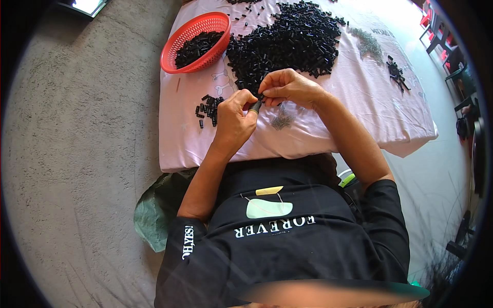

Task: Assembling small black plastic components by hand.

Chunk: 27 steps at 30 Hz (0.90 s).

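Observation:
My left hand [235,117] is closed in a pinch at the near part of the table, with a dark cover on its thumb. A small black piece, mostly hidden by the fingers, seems to be in that pinch. My right hand [294,89] meets it from the right, thumb and forefinger pressed together; whatever is between them is too small to make out. Beside the left hand lies a small heap of black tubular pieces [207,109]. Below the right hand is a little pile of fine, greyish bits [282,120]. Just beyond both hands spreads a large heap of similar black pieces [290,41].
A red perforated basket [168,57] holding black pieces stands at the far left of the pink-clothed table [359,113]. More fine greyish bits [367,44] and a cluster of longer black pieces [397,75] lie rightward. A green bag [154,213] hangs below the near-left edge.

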### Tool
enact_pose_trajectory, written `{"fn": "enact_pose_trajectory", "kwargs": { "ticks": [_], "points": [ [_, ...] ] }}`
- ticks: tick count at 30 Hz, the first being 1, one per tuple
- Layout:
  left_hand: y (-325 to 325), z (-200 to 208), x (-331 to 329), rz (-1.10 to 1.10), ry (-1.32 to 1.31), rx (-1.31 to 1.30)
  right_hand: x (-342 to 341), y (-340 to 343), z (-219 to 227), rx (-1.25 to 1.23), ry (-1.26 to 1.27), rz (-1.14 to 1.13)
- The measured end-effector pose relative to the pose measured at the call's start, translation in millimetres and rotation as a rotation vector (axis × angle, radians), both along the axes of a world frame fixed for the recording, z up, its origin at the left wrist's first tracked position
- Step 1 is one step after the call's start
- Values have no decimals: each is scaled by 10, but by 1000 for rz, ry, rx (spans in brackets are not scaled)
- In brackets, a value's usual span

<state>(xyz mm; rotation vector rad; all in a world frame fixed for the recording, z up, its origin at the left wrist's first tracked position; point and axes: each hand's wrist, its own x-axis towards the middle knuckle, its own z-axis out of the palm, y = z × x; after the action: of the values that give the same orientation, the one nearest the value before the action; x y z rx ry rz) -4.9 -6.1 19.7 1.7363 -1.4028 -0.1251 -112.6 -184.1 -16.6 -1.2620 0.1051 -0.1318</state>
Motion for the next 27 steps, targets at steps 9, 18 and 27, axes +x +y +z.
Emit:
{"fn": "enact_pose_trajectory", "kwargs": {
  "ticks": [9,18,27],
  "points": [
    [-11,49,-75,8,-128,-37,16,0,-6,10,15,-8],
    [15,24,-106,22,-251,-49,6,21,10,4,29,9],
    [37,-12,-164,39,-223,-74,-24,38,60,-3,84,22]
  ]
}}
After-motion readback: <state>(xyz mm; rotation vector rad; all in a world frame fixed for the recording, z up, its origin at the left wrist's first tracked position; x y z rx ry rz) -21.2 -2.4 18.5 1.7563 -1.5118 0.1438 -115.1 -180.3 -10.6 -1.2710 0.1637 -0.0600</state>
